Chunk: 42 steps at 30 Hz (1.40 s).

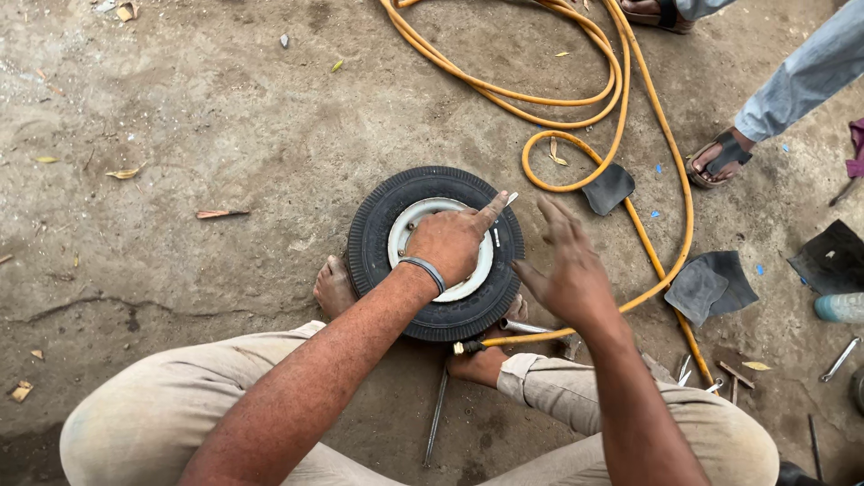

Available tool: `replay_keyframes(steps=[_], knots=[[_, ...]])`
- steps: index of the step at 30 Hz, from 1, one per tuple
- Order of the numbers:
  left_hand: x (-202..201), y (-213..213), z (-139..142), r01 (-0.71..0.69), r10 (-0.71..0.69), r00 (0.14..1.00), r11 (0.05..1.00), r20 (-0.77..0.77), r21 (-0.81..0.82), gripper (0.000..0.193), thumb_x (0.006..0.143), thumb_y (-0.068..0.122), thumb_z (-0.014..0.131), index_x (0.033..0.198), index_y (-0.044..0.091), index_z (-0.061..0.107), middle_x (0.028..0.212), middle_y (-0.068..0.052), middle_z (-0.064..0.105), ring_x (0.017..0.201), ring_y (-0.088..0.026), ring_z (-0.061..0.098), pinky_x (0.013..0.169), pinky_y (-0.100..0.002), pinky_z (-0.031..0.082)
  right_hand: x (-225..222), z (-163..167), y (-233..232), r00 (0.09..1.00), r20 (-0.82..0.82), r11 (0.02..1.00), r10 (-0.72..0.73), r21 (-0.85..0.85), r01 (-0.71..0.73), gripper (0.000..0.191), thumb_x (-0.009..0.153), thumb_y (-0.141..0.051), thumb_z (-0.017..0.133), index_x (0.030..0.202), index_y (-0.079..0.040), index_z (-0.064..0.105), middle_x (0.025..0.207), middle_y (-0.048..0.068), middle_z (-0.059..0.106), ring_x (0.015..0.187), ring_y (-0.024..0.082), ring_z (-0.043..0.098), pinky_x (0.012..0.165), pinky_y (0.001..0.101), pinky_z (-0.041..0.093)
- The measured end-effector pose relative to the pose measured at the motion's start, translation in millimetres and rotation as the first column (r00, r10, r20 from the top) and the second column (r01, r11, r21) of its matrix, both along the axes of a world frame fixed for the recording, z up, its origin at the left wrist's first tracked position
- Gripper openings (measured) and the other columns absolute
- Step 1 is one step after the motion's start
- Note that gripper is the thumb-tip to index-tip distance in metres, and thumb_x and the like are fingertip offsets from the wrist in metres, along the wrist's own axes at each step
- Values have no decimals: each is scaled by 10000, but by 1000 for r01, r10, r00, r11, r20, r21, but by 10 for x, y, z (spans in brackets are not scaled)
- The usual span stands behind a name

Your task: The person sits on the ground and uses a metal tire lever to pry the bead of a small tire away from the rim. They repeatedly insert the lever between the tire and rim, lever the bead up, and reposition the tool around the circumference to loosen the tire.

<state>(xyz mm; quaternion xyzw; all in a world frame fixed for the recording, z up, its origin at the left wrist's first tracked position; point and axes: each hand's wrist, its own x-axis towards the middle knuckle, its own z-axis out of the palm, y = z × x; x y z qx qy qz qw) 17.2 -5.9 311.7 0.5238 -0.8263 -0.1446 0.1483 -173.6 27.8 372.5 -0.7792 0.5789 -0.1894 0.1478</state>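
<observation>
L hand [453, 241] rests flat, ungripped, on tyre [436, 253] rim w/ forefinger at valve; R hand [569, 267] hovers empty, fingers spread, near hose [621, 126]; likely valve/inflation step, next needs hose nozzle.

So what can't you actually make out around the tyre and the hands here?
- Head view: the left hand covers the middle of the white rim, so the hub is hidden.
- The small metal piece at its fingertip is too small to identify.
- The right hand is motion-blurred; its grip is unclear.
- The orange hose runs off the top edge.
- The bystander's sandalled foot shows; the rest is cut off.
</observation>
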Motion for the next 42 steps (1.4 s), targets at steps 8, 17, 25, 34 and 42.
replay_keyframes(steps=[8, 17, 25, 34, 42], knots=[[-51, 130, 44, -154, 135, 988, 913, -77, -378, 280, 919, 129, 576, 1149, -8, 660, 874, -131, 726, 800, -288, 734, 738, -438, 565, 283, -694, -995, 938, -270, 951, 216, -159, -264, 582, 811, -95, 753, 1365, -51, 578, 1378, 169, 577, 1267, 363, 573, 1064, 473, 443], [134, -159, 2, -22, -115, 974, 814, -198, -580, 206, 948, 257, 694, 886, 64, 653, 718, -72, 608, 671, -246, 619, 646, -412, 477, 194, -432, 246, 900, -416, 948, -131, 212, 236, 470, 874, -503, 752, 868, -41, 664, 810, 166, 688, 748, 347, 711, 734, 483, 564], [413, 71, 94, -183, -71, 913, 810, -403, -557, 151, 968, 208, 685, 909, 74, 648, 766, -78, 635, 709, -261, 653, 671, -422, 509, 349, -29, 226, 879, -465, 967, 104, 253, 19, 584, 886, -657, 615, 834, -85, 718, 804, 159, 725, 778, 368, 722, 728, 514, 568], [615, 175, -26, -196, 30, 913, 907, -408, -372, 214, 936, 286, 706, 852, 97, 651, 757, -98, 674, 704, -286, 693, 627, -432, 541, 386, -153, -530, 786, -417, 876, 457, 367, -314, 401, 793, -489, 741, 835, -92, 777, 776, 125, 745, 771, 339, 708, 729, 499, 553], [515, -29, -32, -99, -37, 866, 965, -499, -244, 302, 871, 385, 778, 782, 118, 667, 661, -66, 657, 606, -276, 673, 550, -421, 526, 426, -547, -182, 972, 227, 575, -61, 804, -152, 405, 876, -347, 797, 718, 12, 697, 573, 79, 599, 492, 129, 554, 464, 339, 482]])
